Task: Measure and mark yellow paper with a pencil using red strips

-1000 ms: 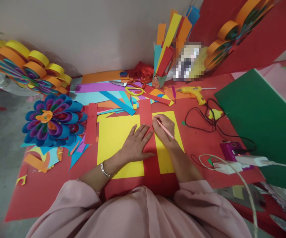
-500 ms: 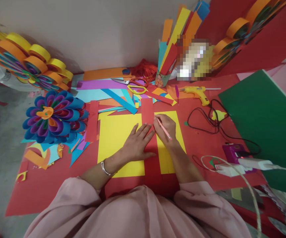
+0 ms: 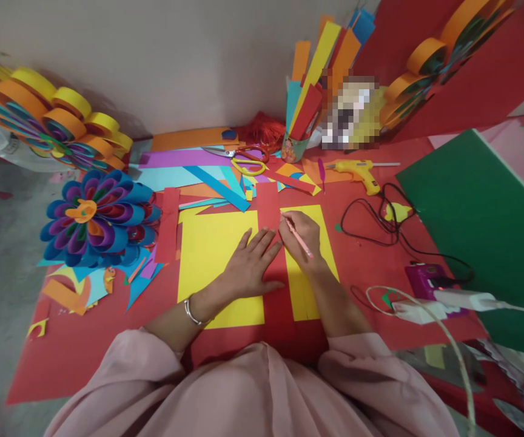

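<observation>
A yellow paper sheet lies on the red tabletop, with a long red paper strip laid upright across it. My left hand rests flat with fingers spread, its fingertips and thumb on the strip and its palm over the yellow sheet. In my right hand is a pink pencil, gripped in a writing hold. Its tip meets the strip's right edge, near the top of the yellow sheet. The fingers of my right hand partly hide the pencil's lower end.
Scissors and paper strips lie at the back, beside a cup of strips. A yellow glue gun, black cord and purple power adapter sit right, near a green board. A blue paper flower stands left.
The whole view has shifted slightly, with things appearing a little further left and down. Both hands, the pencil and the papers keep nearly the same positions relative to each other.
</observation>
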A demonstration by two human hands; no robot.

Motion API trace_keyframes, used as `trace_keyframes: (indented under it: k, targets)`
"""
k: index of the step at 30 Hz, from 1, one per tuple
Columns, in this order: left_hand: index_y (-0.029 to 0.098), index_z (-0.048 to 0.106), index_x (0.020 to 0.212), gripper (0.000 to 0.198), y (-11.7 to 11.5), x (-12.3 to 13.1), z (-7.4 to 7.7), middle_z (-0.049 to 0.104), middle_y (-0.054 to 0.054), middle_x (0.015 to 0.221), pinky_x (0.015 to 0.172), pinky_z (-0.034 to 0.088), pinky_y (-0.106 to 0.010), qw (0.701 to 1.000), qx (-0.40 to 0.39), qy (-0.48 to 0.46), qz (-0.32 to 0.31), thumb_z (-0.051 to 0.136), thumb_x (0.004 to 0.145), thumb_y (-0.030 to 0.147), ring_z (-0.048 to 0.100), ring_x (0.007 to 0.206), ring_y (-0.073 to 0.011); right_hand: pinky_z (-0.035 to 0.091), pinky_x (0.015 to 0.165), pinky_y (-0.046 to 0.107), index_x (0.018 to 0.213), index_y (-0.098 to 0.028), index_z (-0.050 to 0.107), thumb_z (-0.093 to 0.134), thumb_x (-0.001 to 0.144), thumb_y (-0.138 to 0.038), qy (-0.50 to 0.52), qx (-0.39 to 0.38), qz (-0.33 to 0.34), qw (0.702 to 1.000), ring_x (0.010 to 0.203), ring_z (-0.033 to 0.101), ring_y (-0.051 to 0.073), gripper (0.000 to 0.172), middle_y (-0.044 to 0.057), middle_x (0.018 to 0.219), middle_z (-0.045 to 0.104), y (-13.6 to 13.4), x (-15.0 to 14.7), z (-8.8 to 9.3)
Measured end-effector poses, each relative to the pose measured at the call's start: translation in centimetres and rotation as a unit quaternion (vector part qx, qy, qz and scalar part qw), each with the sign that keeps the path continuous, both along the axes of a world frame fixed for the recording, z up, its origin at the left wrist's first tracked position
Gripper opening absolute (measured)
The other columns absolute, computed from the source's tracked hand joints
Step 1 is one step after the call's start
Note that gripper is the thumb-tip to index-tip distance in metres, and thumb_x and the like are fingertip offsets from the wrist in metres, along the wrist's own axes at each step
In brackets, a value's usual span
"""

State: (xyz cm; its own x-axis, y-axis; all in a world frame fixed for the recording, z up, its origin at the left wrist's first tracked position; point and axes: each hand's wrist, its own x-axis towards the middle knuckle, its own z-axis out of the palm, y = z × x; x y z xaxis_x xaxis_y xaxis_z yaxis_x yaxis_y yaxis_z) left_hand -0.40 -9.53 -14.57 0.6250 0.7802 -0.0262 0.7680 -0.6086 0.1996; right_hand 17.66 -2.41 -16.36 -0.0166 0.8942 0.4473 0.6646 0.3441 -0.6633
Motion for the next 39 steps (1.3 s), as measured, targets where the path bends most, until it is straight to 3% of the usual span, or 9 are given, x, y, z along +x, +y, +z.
trace_keyframes:
  k: [9,16,25,33,39]
  targets:
    - [0.014,0.038,0.162,0.101,0.0,-0.1,-0.2,0.031,-0.020,0.170,0.131,0.009,-0.060,1.000,0.004,-0.005,0.000,0.056,0.088,0.079,0.023,0.160,-0.0390,0.056,0.085,0.036,0.096,-0.022,0.073,0.053,0.096,-0.028,0.031,-0.027,0.002,0.999,0.088,0.073,0.022,0.021,0.007,0.095,0.078,0.0,0.1,0.2]
    - [0.012,0.041,0.160,0.100,0.0,-0.2,-0.5,0.031,-0.020,0.170,0.131,0.009,-0.059,1.000,0.016,-0.005,-0.002,0.047,0.090,0.083,0.025,0.160,-0.0382,0.056,0.081,0.034,0.093,-0.022,0.073,0.053,0.095,-0.026,0.027,-0.022,0.011,0.999,0.081,0.072,0.020,0.020,0.006,0.086,0.076,-2.9,0.6,0.5]
    - [0.010,0.037,0.162,0.104,0.1,-0.3,-0.8,0.032,-0.020,0.170,0.131,0.009,-0.058,0.999,0.021,-0.025,-0.003,0.049,0.089,0.083,0.024,0.160,-0.0379,0.057,0.077,0.034,0.092,-0.021,0.069,0.052,0.095,-0.020,-0.053,0.010,0.017,0.998,0.077,0.071,0.021,0.018,0.007,0.083,0.076,-9.4,1.4,0.9]
    - [0.012,0.036,0.162,0.105,0.2,-0.3,-1.1,0.031,-0.020,0.170,0.132,0.006,-0.057,0.999,0.021,-0.028,-0.004,0.051,0.087,0.084,0.023,0.160,-0.0373,0.056,0.071,0.033,0.099,-0.024,0.068,0.057,0.096,-0.016,-0.015,-0.042,0.036,0.998,0.072,0.069,0.019,0.013,0.004,0.080,0.073,-17.9,2.7,2.6]
    - [0.011,0.034,0.162,0.107,0.3,-0.5,-1.4,0.031,-0.021,0.170,0.131,0.004,-0.056,0.999,0.028,-0.038,-0.009,0.047,0.087,0.087,0.022,0.160,-0.0376,0.057,0.066,0.034,0.105,-0.027,0.070,0.062,0.094,-0.016,0.014,-0.073,0.028,0.997,0.071,0.069,0.019,0.018,0.004,0.085,0.075,-22.1,3.3,2.6]
